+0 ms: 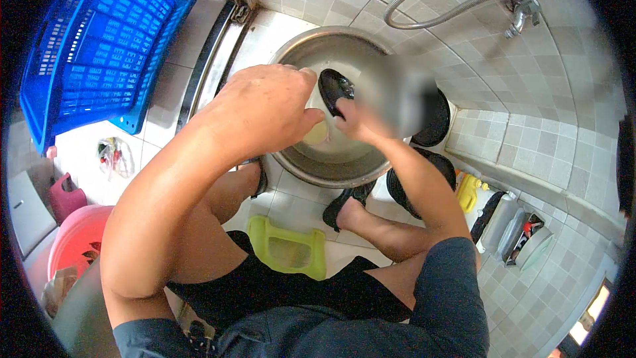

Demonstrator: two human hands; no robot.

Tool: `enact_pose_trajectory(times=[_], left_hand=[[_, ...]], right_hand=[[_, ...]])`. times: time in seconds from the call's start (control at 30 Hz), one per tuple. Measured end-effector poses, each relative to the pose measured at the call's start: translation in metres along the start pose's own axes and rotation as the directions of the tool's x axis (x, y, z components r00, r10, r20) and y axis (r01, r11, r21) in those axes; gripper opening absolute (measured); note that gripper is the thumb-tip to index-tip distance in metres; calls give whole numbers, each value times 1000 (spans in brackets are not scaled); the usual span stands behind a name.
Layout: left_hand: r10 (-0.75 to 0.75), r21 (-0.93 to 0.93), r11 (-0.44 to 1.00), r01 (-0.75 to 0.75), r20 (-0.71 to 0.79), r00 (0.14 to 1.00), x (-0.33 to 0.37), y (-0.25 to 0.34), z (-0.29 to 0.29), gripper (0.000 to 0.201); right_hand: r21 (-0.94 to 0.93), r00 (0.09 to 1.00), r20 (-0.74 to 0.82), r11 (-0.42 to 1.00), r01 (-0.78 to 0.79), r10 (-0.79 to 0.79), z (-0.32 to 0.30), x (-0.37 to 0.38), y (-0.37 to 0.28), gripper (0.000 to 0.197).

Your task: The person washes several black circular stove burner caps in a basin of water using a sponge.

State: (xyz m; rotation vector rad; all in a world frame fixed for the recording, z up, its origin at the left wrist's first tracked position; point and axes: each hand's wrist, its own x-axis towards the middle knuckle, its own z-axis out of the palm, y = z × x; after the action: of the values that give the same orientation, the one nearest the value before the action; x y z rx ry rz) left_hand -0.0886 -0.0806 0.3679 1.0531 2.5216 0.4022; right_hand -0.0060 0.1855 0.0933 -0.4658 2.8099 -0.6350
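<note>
A wide metal basin of cloudy water stands on the floor between my feet. Inside it my right hand grips the near end of a wet, black, oval thing shaped like a shoe or slipper. Over the basin's left side hangs my left hand, its fingers curled down and out of sight, thumb pointing right. Whatever those fingers hold, if anything, is hidden. Just below that thumb a pale yellow patch shows in the water; I cannot tell what it is. The basin's right side is blurred.
A blue plastic basket stands at far left, above a knotted clear bag and a red tub. Near my knees is a green stool. Black round containers, a yellow bottle and a wall tap with hose lie right.
</note>
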Motion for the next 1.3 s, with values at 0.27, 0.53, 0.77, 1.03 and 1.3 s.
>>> enact_pose_trajectory(times=[0.27,0.53,0.77,1.03,1.3], left_hand=[[-50,-46,997,54,78,996,-4,-10,-3,33],[-80,-69,994,88,114,990,-7,-15,-4,38],[-100,-60,992,109,142,985,-8,-17,-5,39],[4,-97,995,-4,0,1000,-5,-11,-4,33],[-27,-109,994,29,17,999,-11,-21,-2,32]], right_hand=[[-114,977,180,989,-97,117,75,10,-39,11],[-298,970,60,932,-206,234,103,4,-50,8],[-145,955,-295,986,-78,32,154,4,-105,20],[75,907,342,955,-288,247,164,-6,-17,23],[426,637,-288,692,-583,715,96,-19,35,17]])
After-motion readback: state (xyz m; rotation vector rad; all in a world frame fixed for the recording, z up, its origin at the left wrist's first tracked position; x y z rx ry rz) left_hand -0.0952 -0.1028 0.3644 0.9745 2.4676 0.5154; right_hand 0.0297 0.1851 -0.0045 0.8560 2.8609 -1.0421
